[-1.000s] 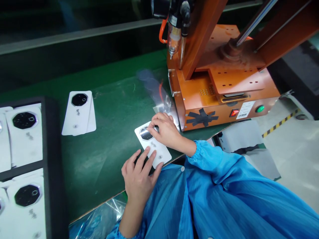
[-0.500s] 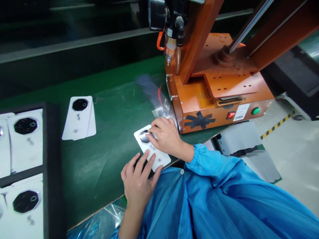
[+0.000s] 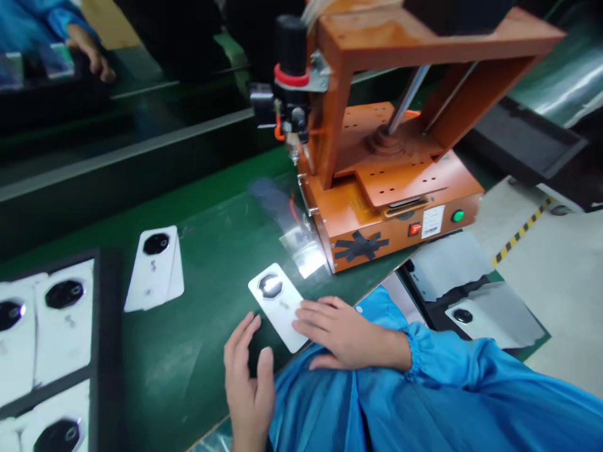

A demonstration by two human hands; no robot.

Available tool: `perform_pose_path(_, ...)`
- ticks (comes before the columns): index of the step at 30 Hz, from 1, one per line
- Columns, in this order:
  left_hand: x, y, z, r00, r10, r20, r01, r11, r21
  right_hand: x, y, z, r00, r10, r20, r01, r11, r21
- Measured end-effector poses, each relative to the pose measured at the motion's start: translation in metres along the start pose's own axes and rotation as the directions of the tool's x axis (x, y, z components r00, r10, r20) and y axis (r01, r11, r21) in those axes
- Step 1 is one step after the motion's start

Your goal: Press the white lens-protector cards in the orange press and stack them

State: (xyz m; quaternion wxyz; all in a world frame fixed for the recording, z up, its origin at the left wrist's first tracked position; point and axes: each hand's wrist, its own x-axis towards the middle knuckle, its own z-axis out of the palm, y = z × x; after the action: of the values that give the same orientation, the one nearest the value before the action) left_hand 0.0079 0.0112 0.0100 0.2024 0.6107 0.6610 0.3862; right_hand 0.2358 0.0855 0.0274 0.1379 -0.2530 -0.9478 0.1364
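Observation:
A white phone-shaped panel (image 3: 282,314) with a shiny octagonal camera area lies tilted on the green mat near the front edge. My right hand (image 3: 336,333) has its fingers stretched over the panel's lower right side. To the left of the panel, my left hand (image 3: 249,376) is raised a little, fingers and thumb apart, holding nothing. Farther left on the mat, two overlapping white panels (image 3: 154,270) lie with one black octagon showing.
A black divided tray (image 3: 109,351) of white panels is at the left. An orange press (image 3: 405,232) with red and green buttons stands at the right, clear film (image 3: 301,248) beside it. More panels (image 3: 490,314) lie at the lower right. Another person's hand (image 3: 92,53) shows at upper left.
My right hand has moved off the camera area down to the panel's lower right side. My left hand has come off the panel to its left. The view has shifted.

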Motion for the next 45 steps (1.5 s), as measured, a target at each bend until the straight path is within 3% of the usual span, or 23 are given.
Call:
perform_pose_path(4,0.030,0.011,-0.004,0.994,-0.111,0.019,0.112,0.982,-0.150,-0.016,0.003,0.000,0.984,-0.152,-0.089,0.131,0.970,-0.206)
perform_pose_path(7,0.067,0.036,0.002,0.987,-0.085,0.134,0.114,0.968,-0.224,-0.032,0.009,-0.027,0.941,-0.236,-0.244,0.160,0.942,-0.294)
perform_pose_path(10,0.108,0.068,0.015,0.965,-0.002,0.264,0.090,0.942,-0.323,-0.058,0.011,-0.066,0.878,-0.212,-0.429,0.081,0.949,-0.304)
perform_pose_path(14,0.161,0.107,0.041,0.933,0.104,0.345,0.052,0.908,-0.416,-0.099,0.010,-0.111,0.804,-0.078,-0.589,-0.118,0.951,-0.287)
perform_pose_path(17,0.193,0.130,0.064,0.899,0.200,0.389,-0.039,0.923,-0.382,-0.128,0.011,-0.129,0.718,0.031,-0.695,-0.328,0.896,-0.298)
perform_pose_path(20,0.214,0.146,0.082,0.883,0.292,0.367,-0.213,0.947,-0.240,-0.148,0.015,-0.136,0.662,0.091,-0.744,-0.466,0.827,-0.314)
perform_pose_path(23,0.221,0.155,0.094,0.875,0.376,0.305,-0.366,0.926,-0.093,-0.160,0.021,-0.137,0.647,0.093,-0.757,-0.527,0.772,-0.355)
perform_pose_path(26,0.221,0.156,0.100,0.872,0.397,0.286,-0.418,0.908,0.012,-0.165,0.028,-0.137,0.649,0.076,-0.757,-0.537,0.750,-0.386)
perform_pose_path(33,0.220,0.153,0.105,0.889,0.384,0.250,-0.409,0.911,0.057,-0.170,0.037,-0.135,0.617,0.044,-0.786,-0.556,0.731,-0.396)
perform_pose_path(45,0.222,0.170,0.113,0.912,0.316,0.263,-0.379,0.893,0.242,-0.181,0.043,-0.128,0.583,0.076,-0.809,-0.609,0.700,-0.374)
